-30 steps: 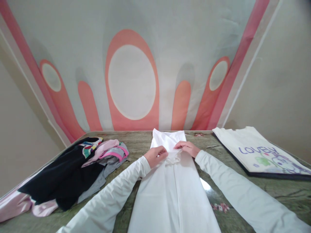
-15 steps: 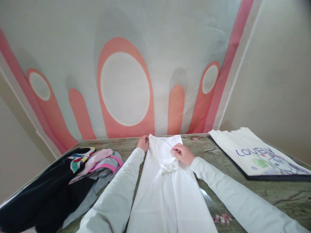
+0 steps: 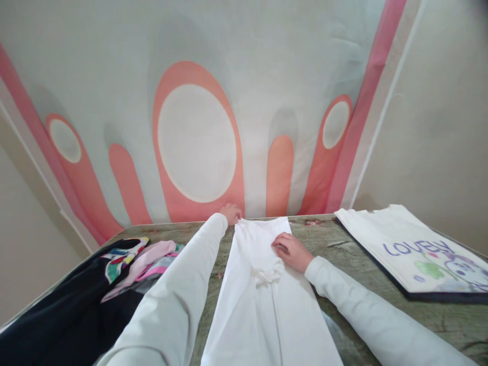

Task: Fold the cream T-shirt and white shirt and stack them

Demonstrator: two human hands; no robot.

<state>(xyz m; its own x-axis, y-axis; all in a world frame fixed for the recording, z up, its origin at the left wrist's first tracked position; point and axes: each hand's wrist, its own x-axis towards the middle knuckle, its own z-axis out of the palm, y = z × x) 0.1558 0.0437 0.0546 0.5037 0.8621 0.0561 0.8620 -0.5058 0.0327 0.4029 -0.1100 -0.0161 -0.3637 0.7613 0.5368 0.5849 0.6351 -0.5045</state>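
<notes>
A long white garment (image 3: 263, 315) lies lengthwise on the table in front of me, with a small bow-like gathered piece (image 3: 267, 274) on its middle. At its far left corner, my left hand (image 3: 231, 213) is closed, pinching the edge of the cloth. My right hand (image 3: 293, 252) rests on the garment's right side, just above the gathered piece. Its fingers are loosely bent with a gap between them, and no cloth is bunched in them.
Dark, pink and grey clothes (image 3: 87, 300) lie heaped on the left of the table. On the right, a folded white garment (image 3: 412, 244) lettered "LOVELY" lies over something dark. The wood-patterned tabletop (image 3: 343, 249) ends at a patterned wall (image 3: 198, 208).
My left hand has moved farther away and slightly right, onto the garment's corner. The far edge of the cloth lies straighter. My right hand has shifted slightly right and nearer.
</notes>
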